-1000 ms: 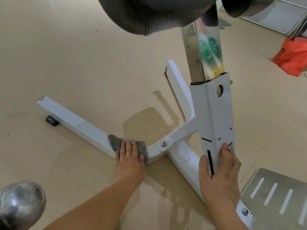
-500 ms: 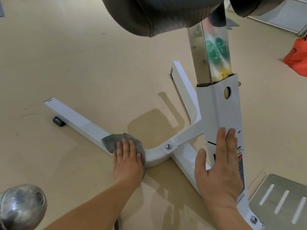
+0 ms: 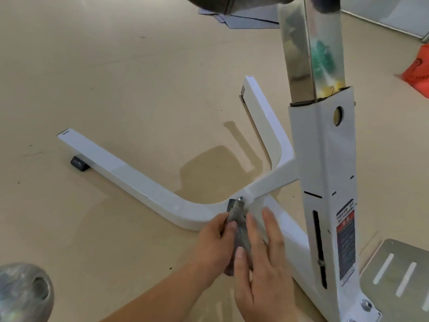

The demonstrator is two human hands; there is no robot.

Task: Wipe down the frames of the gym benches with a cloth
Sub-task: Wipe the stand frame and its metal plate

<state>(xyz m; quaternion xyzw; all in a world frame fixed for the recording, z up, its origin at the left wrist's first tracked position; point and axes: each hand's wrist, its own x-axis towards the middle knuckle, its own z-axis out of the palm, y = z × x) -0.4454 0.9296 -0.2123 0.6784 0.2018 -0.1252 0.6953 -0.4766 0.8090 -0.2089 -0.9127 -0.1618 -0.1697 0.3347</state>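
Note:
The bench's white frame (image 3: 130,180) spreads two legs across the tan floor, and they meet at a bolted joint (image 3: 240,199). A white upright post (image 3: 325,173) rises on the right, with a shiny steel tube (image 3: 311,54) sliding out of its top. A crumpled grey cloth (image 3: 236,212) sits just below the joint, squeezed between both hands. My left hand (image 3: 213,242) grips the cloth from the left. My right hand (image 3: 262,259) lies against the cloth's right side with its fingers straight and its thumb over the cloth.
A dark padded seat (image 3: 232,3) hangs over the top edge. A slotted metal foot plate (image 3: 399,275) lies at the bottom right. A shiny metal knob (image 3: 23,291) sits at the bottom left. An orange bag (image 3: 417,73) and flat grey sheets (image 3: 243,19) lie farther off on the floor.
My left hand slid the cloth right along the leg to the bolted joint and bunched it up. My right hand left the upright post and came down onto the cloth.

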